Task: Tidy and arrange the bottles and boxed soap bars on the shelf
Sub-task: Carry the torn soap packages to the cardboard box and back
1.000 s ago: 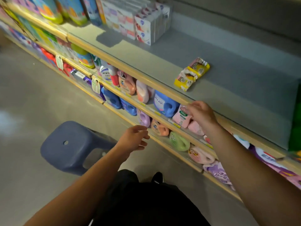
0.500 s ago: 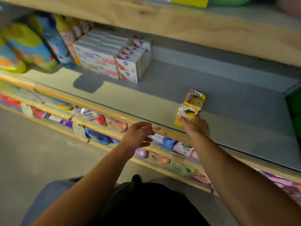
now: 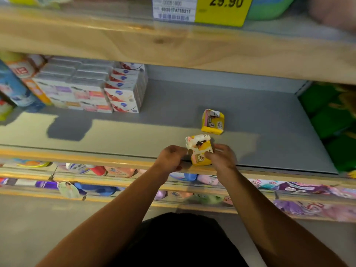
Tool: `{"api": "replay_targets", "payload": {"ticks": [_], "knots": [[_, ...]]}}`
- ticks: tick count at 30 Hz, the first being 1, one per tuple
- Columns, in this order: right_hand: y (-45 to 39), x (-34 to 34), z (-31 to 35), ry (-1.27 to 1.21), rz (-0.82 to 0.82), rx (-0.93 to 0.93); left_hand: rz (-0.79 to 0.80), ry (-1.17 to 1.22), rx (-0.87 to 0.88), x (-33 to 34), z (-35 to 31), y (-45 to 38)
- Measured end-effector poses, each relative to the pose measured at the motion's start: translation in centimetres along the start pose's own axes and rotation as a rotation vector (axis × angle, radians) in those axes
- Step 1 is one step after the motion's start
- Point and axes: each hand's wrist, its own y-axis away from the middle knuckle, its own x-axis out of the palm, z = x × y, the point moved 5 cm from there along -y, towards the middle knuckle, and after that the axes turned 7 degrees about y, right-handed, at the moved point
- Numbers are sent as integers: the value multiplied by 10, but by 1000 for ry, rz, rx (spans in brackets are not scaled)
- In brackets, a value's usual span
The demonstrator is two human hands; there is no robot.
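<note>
Boxed soap bar (image 3: 200, 150), yellow with a torn top, was what we held at the front edge of the grey shelf (image 3: 134, 132). Our left hand (image 3: 170, 158) had fingers curled against its left side; our right hand (image 3: 221, 157) had fingers clamped on its right side. A second yellow box (image 3: 212, 122) lay just behind on the shelf, apart from the first. White soap boxes (image 3: 107, 89) stood stacked well to the left, bottles (image 3: 17, 85) beside them. Above hung a yellow price tag (image 3: 223, 8).
</note>
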Motion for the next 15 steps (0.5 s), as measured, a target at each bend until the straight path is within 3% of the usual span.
{"api": "replay_targets", "payload": {"ticks": [3, 6, 8, 12, 15], "knots": [[11, 12, -6, -289, 169, 113, 61, 44, -47, 13, 2, -4], [22, 15, -1, -305, 317, 39, 35, 142, -31, 10, 4, -6], [14, 4, 11, -240, 272, -60, 2, 240, -35, 1, 2, -5], [-37, -24, 46, 336, -51, -283, -71, 237, 16, -23, -9, 1], [-74, -13, 63, 464, -99, -255, -105, 224, 19, -38, -15, 10]]}}
